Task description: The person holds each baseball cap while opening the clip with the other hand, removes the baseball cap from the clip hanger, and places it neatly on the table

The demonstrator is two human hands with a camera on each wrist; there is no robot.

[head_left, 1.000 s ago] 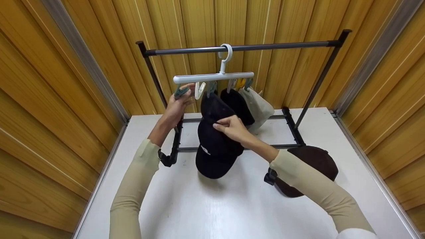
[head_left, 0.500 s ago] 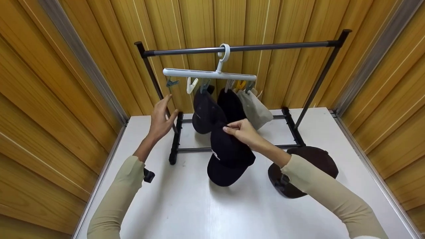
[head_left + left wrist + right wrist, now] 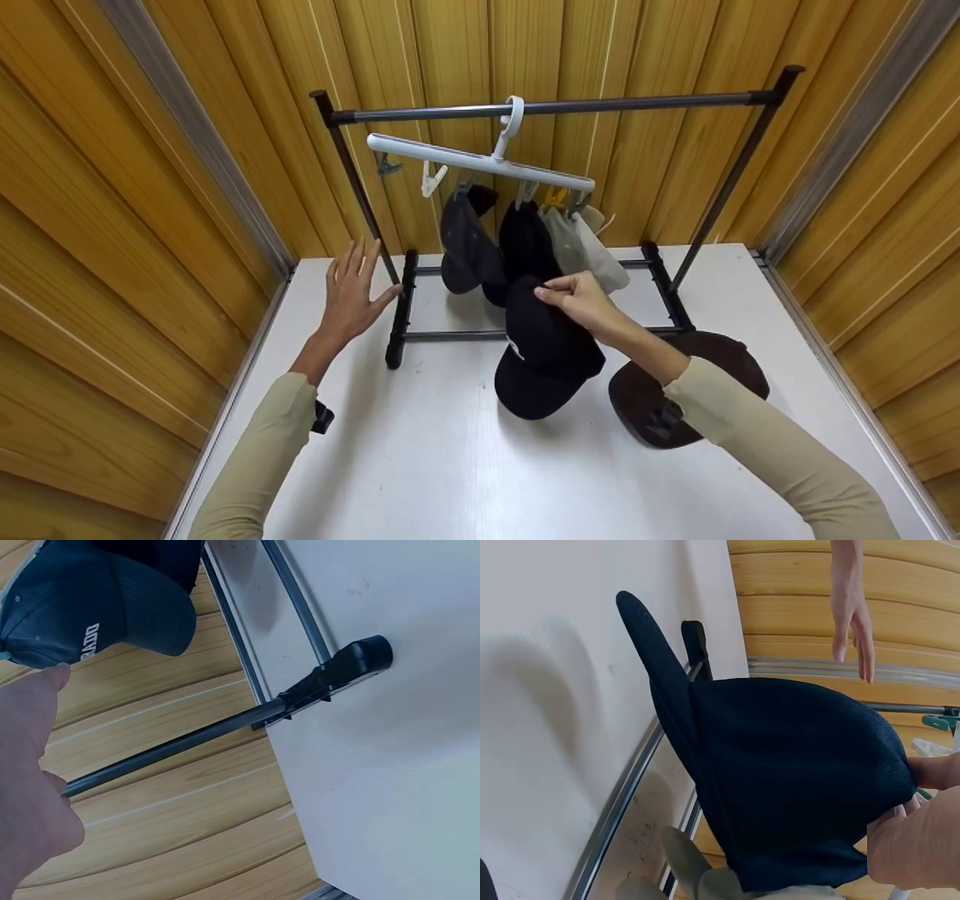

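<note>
My right hand [image 3: 589, 304] pinches the top of a dark navy baseball cap [image 3: 544, 360], which hangs brim-down in front of the rack; the right wrist view shows this cap [image 3: 795, 765] side-on. My left hand [image 3: 351, 292] is held up by the rack's left post, fingers spread and holding nothing. From the rail hangs a white clip hanger [image 3: 465, 157], tilted with its left end higher. Its clips hold a dark grey cap [image 3: 466, 247], a black cap [image 3: 525, 240] and a light beige cap [image 3: 596, 255]. A green clip [image 3: 388, 166] and a white clip [image 3: 433, 180] at its left hold nothing.
A black metal rack [image 3: 637, 103] stands at the back of the white table [image 3: 427, 465]. On the table at right lies a dark brown cap [image 3: 720, 364], partly behind my right forearm. Wood-plank walls [image 3: 135, 247] enclose the sides and back.
My left hand has let go of the green clip and drawn back, down and left. My right hand has carried the navy cap right, off the hanger, which has swung into a tilt.
</note>
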